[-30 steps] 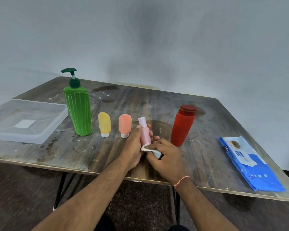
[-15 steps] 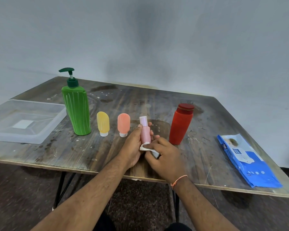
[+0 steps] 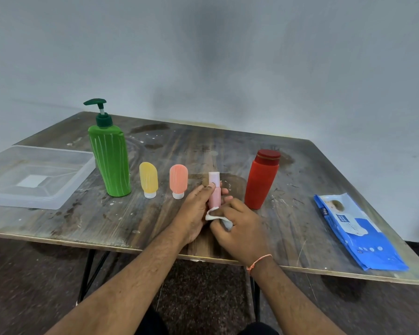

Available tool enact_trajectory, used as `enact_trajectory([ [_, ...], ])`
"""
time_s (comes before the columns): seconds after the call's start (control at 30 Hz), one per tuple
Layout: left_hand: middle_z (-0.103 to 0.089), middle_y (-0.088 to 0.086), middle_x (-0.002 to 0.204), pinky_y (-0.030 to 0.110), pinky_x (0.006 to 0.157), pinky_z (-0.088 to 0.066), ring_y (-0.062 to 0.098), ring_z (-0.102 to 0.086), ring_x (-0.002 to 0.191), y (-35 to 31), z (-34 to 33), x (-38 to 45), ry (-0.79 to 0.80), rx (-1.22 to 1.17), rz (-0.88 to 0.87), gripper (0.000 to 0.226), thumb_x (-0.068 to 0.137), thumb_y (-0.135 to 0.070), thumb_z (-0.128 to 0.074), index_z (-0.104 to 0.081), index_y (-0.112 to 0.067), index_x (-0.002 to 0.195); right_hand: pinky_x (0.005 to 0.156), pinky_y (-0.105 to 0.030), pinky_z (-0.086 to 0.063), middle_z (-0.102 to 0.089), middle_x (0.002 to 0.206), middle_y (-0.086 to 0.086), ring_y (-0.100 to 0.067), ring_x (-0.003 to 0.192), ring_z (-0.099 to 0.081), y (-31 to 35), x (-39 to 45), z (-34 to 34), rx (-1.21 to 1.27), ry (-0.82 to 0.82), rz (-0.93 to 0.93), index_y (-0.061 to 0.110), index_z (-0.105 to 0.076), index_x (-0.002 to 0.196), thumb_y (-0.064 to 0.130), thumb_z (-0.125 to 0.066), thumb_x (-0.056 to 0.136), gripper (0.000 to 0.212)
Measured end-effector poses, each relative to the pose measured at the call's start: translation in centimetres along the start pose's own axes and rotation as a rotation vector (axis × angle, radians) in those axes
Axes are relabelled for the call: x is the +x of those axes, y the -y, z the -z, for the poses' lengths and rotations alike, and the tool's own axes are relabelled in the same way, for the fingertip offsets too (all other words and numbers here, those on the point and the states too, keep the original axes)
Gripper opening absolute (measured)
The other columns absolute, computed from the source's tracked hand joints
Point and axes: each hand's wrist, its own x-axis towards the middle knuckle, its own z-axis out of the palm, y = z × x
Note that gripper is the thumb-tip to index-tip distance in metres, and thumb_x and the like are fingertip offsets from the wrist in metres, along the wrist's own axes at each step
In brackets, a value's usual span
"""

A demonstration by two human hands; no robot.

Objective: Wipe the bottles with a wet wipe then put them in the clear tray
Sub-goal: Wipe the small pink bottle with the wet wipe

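Note:
My left hand (image 3: 194,211) grips a small pink bottle (image 3: 214,193) upright near the table's front middle. My right hand (image 3: 240,226) presses a white wet wipe (image 3: 215,213) against the bottle's lower part. To the left stand a salmon bottle (image 3: 178,180), a yellow bottle (image 3: 148,178) and a tall green pump bottle (image 3: 109,155). A red bottle (image 3: 261,180) stands just right of my hands. The clear tray (image 3: 65,189) lies at the table's left edge, holding no bottles.
A blue pack of wet wipes (image 3: 356,230) lies at the right side of the wooden table (image 3: 131,221), close to its front edge. A grey wall stands behind the table. Dark floor shows below.
My hands stay on the pink bottle; the right hand with the wipe has shifted slightly along the bottle's lower part. The other bottles have not moved.

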Motion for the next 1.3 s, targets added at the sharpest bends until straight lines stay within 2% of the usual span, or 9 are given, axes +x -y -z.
enact_trajectory([
  [0.13, -0.076, 0.010, 0.104, 0.039, 0.081, -0.062, 0.022, -0.075, 0.094, -0.18, 0.02, -0.25, 0.018, 0.069, 0.004, 0.033, 0.112, -0.027, -0.048, -0.067, -0.002, 0.124, 0.078, -0.029, -0.058, -0.068, 0.101, 0.010, -0.005, 0.093, -0.069, -0.44, 0.05, 0.12, 0.043, -0.093, -0.077, 0.023, -0.084, 0.110, 0.016, -0.079, 0.092, 0.020],
  [0.27, -0.076, 0.006, 0.102, 0.038, 0.078, -0.061, 0.019, -0.073, 0.089, -0.23, -0.03, -0.27, 0.006, 0.089, 0.000, 0.039, 0.113, -0.031, -0.046, -0.065, -0.003, 0.131, 0.077, -0.029, -0.058, -0.068, 0.102, 0.012, -0.006, 0.092, -0.068, -0.58, 0.14, 0.21, 0.048, -0.046, -0.074, 0.026, -0.083, 0.118, 0.018, -0.076, 0.095, 0.025],
  [0.43, -0.073, 0.009, 0.104, 0.034, 0.075, -0.063, 0.019, -0.075, 0.089, -0.18, -0.12, -0.15, -0.018, 0.061, -0.020, 0.036, 0.114, -0.027, -0.045, -0.064, -0.007, 0.136, 0.073, -0.029, -0.059, -0.067, 0.095, 0.012, -0.006, 0.086, -0.069, 0.14, 0.01, 0.25, 0.043, 0.016, -0.016, 0.028, -0.085, 0.104, 0.022, -0.074, 0.088, 0.020],
  [0.57, -0.073, 0.007, 0.101, 0.032, 0.069, -0.063, 0.018, -0.076, 0.089, -0.24, -0.08, -0.25, 0.011, 0.069, -0.016, 0.038, 0.115, -0.028, -0.042, -0.063, -0.008, 0.138, 0.075, -0.026, -0.057, -0.067, 0.098, 0.010, -0.005, 0.089, -0.068, -0.18, 0.04, 0.26, 0.018, -0.080, -0.073, 0.023, -0.085, 0.104, 0.021, -0.075, 0.090, 0.017],
  [0.73, -0.077, 0.014, 0.119, 0.042, 0.094, -0.061, 0.024, -0.075, 0.108, -0.03, -0.06, -0.28, 0.044, 0.091, 0.007, 0.033, 0.113, -0.028, -0.048, -0.068, -0.010, 0.132, 0.080, -0.011, -0.051, -0.067, 0.101, 0.009, -0.003, 0.090, -0.065, -0.40, 0.17, 0.50, 0.028, -0.082, -0.061, 0.020, -0.082, 0.121, 0.008, -0.079, 0.094, 0.029],
  [0.93, -0.077, 0.015, 0.121, 0.037, 0.088, -0.064, 0.025, -0.075, 0.106, -0.16, -0.04, -0.24, 0.036, 0.113, 0.010, 0.032, 0.113, -0.025, -0.047, -0.072, -0.012, 0.128, 0.075, -0.028, -0.059, -0.069, 0.097, 0.008, -0.008, 0.088, -0.070, -0.19, 0.11, 0.01, 0.046, -0.081, 0.001, 0.024, -0.085, 0.104, 0.011, -0.081, 0.088, 0.021],
  [1.03, -0.077, 0.015, 0.120, 0.050, 0.100, -0.057, 0.029, -0.072, 0.110, -0.04, -0.06, -0.20, 0.034, 0.124, 0.017, 0.033, 0.113, -0.027, -0.047, -0.072, -0.013, 0.128, 0.074, -0.027, -0.057, -0.068, 0.097, 0.007, -0.007, 0.087, -0.068, -0.19, 0.05, 0.26, 0.045, -0.135, -0.054, 0.021, -0.085, 0.108, 0.012, -0.081, 0.091, 0.021],
  [1.13, -0.075, 0.018, 0.122, 0.051, 0.111, -0.051, 0.033, -0.069, 0.120, 0.18, 0.05, -0.02, 0.052, 0.124, 0.018, 0.036, 0.114, -0.026, -0.044, -0.070, -0.010, 0.132, 0.076, -0.026, -0.057, -0.066, 0.101, 0.008, -0.006, 0.089, -0.067, -0.58, 0.03, 0.35, 0.034, -0.155, -0.090, 0.021, -0.083, 0.118, 0.010, -0.079, 0.095, 0.025],
  [1.3, -0.074, 0.015, 0.118, 0.049, 0.102, -0.056, 0.028, -0.069, 0.112, 0.40, 0.34, 0.19, 0.046, 0.140, 0.016, 0.041, 0.115, -0.032, -0.039, -0.072, -0.016, 0.134, 0.074, -0.019, -0.054, -0.065, 0.099, 0.010, -0.005, 0.087, -0.066, -0.41, 0.08, 0.41, 0.054, -0.075, -0.054, 0.028, -0.083, 0.118, 0.019, -0.076, 0.095, 0.026],
])
